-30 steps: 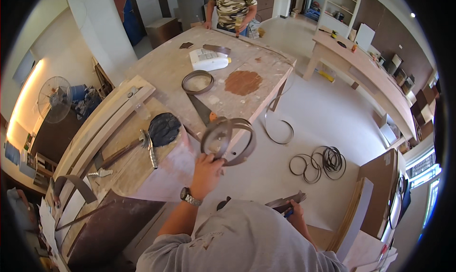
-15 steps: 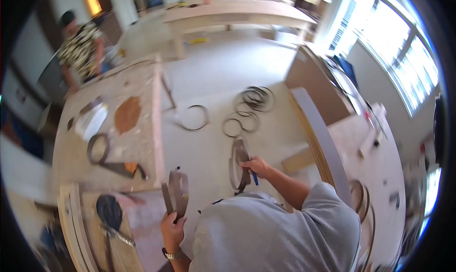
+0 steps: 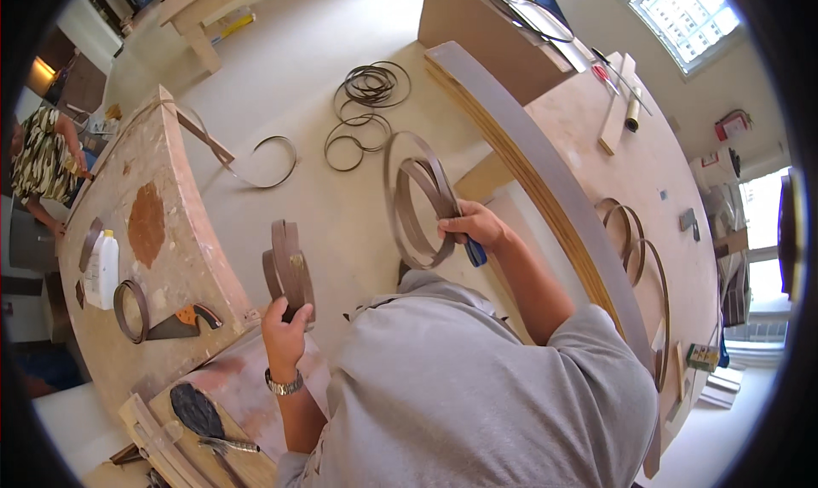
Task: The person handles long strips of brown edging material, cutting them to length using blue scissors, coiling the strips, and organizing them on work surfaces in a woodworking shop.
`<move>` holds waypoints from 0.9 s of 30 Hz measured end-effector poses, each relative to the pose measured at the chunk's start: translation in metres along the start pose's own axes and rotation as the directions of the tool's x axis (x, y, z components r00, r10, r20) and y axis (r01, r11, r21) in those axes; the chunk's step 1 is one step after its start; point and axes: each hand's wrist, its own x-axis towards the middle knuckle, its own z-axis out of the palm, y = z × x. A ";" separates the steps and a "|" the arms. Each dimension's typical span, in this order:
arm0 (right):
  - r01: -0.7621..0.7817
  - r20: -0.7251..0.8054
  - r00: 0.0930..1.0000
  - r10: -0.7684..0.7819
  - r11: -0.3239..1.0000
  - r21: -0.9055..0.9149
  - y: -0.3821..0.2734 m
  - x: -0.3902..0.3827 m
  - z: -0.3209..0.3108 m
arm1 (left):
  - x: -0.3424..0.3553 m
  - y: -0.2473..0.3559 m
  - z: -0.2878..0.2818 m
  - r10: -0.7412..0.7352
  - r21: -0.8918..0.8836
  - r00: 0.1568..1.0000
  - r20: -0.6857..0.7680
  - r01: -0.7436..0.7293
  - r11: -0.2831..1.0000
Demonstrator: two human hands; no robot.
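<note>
The person's left hand (image 3: 285, 330), near, closes its grip around a brown coiled strip (image 3: 290, 275), right of the left tabletop (image 3: 183, 249). Slightly farther, the right hand (image 3: 475, 224) has its grip on a wider looped strip (image 3: 441, 186) and a blue object (image 3: 475, 253), left of a curved panel (image 3: 537, 156). Good handling likely means pinching every layer, loops clear of the panel. Far off, thin dark coils (image 3: 368, 83) lie on the floor (image 3: 281, 71).

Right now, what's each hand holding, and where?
Left hand: brown coiled strip, by its lower end. Right hand: larger brown coil, by its right side; blue object, by its upper part.
</note>
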 end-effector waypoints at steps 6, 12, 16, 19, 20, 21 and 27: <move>-0.036 0.020 0.999 0.038 0.995 -0.094 0.001 0.014 -0.007 | 0.045 0.032 0.029 -0.078 -0.357 0.994 0.072 0.099 0.929; -0.061 -0.015 0.998 0.060 0.989 -0.135 -0.007 0.076 -0.007 | 0.093 0.046 0.028 -0.114 -0.522 0.992 0.061 0.129 0.843; -0.057 0.003 0.998 0.057 0.998 -0.005 -0.040 0.126 0.006 | 0.135 0.043 0.019 -0.133 -0.602 0.991 -0.030 0.088 0.793; -0.053 0.016 0.998 0.053 0.998 0.018 -0.074 0.172 0.019 | 0.172 0.031 0.008 -0.162 -0.677 0.987 -0.015 0.109 0.728; -0.052 0.002 0.999 0.052 0.998 0.033 -0.086 0.191 0.025 | 0.188 0.028 0.006 -0.169 -0.704 0.986 -0.001 0.119 0.700; -0.042 0.008 0.999 0.042 0.999 0.024 -0.099 0.209 0.031 | 0.206 0.026 0.004 -0.174 -0.730 0.985 0.017 0.131 0.671; 0.017 0.080 0.996 -0.027 0.993 0.116 -0.183 0.326 0.058 | 0.357 0.007 -0.010 -0.081 -0.739 0.993 0.091 0.122 0.663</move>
